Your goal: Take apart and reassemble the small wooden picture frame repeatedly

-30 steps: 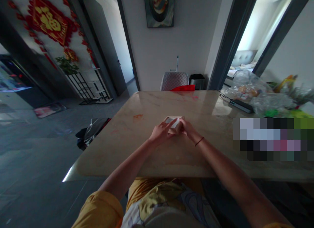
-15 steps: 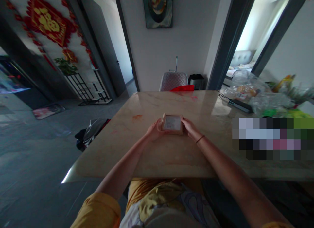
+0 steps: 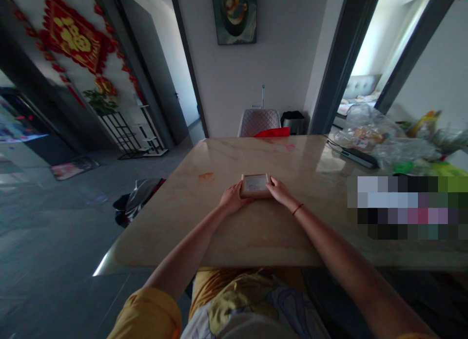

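Note:
A small flat brown box (image 3: 255,184) with a pale top face lies on the beige marble table (image 3: 234,232), in the middle. My left hand (image 3: 231,198) grips its left edge, fingers curled on the side. My right hand (image 3: 280,191) holds its right edge, with a thin red band on that wrist. Both forearms reach out from the near table edge.
Plastic bags with food (image 3: 369,129) and a dark flat device (image 3: 356,156) sit at the table's right side. A grey quilted chair (image 3: 259,121) with a red item stands at the far end. A dark bag (image 3: 141,193) lies on the floor to the left.
The box was covered by both hands, then lifted and tilted toward me; now it lies flat on the table with a hand at each side.

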Available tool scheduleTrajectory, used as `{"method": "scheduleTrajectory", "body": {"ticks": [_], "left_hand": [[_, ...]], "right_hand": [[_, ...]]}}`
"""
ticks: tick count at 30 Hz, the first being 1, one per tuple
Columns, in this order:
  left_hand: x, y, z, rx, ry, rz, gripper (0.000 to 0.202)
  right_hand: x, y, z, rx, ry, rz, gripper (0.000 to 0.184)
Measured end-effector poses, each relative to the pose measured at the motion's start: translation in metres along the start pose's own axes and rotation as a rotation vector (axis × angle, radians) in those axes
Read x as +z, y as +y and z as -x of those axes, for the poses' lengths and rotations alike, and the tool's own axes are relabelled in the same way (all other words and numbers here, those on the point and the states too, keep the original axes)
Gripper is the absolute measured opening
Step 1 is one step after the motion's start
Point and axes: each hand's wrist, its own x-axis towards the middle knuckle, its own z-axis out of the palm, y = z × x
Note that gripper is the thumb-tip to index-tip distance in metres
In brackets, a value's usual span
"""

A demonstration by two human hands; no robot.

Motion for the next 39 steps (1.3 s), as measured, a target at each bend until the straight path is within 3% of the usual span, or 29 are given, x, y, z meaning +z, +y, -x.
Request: {"method": "scheduleTrajectory", "body": {"ticks": [6, 10, 15, 17, 19, 20, 23, 26, 30, 34, 39], "left_hand": [[0.000, 0.004, 0.003, -0.010, 0.030, -0.029, 0.077], [0.000, 0.003, 0.002, -0.029, 0.037, 0.018, 0.074], [-0.002, -0.007, -0.008, -0.195, 0.131, 0.409, 0.050], [-0.009, -0.009, -0.010, -0.281, 0.176, 0.612, 0.050], [-0.018, -0.008, -0.009, -0.373, 0.076, 0.824, 0.066], [-0.023, -0.008, -0.008, -0.398, -0.047, 0.899, 0.073], [-0.034, -0.006, -0.005, -0.427, -0.290, 0.998, 0.075], [-0.037, -0.006, -0.006, -0.450, -0.381, 1.025, 0.074], [-0.035, -0.008, -0.008, -0.454, -0.431, 1.040, 0.072], [-0.031, -0.008, -0.008, -0.470, -0.364, 1.006, 0.073], [-0.019, -0.009, -0.010, -0.510, -0.011, 0.957, 0.068]], "right_hand": [[0.000, 0.003, -0.001, -0.073, -0.001, 0.186, 0.017], [0.000, -0.001, 0.001, -0.087, 0.028, 0.168, 0.016], [-0.016, -0.015, 0.001, 0.032, 0.074, 0.104, 0.041], [-0.028, -0.021, 0.000, 0.124, 0.027, -0.053, 0.057], [-0.039, -0.027, 0.001, 0.260, -0.150, -0.314, 0.065], [-0.043, -0.029, 0.002, 0.299, -0.262, -0.431, 0.065], [-0.050, -0.032, 0.005, 0.413, -0.468, -0.585, 0.065], [-0.048, -0.031, 0.006, 0.530, -0.546, -0.562, 0.065], [-0.045, -0.031, 0.006, 0.545, -0.554, -0.566, 0.066], [-0.045, -0.031, 0.006, 0.548, -0.541, -0.575, 0.065], [-0.041, -0.026, 0.006, 0.515, -0.460, -0.530, 0.062]]}}
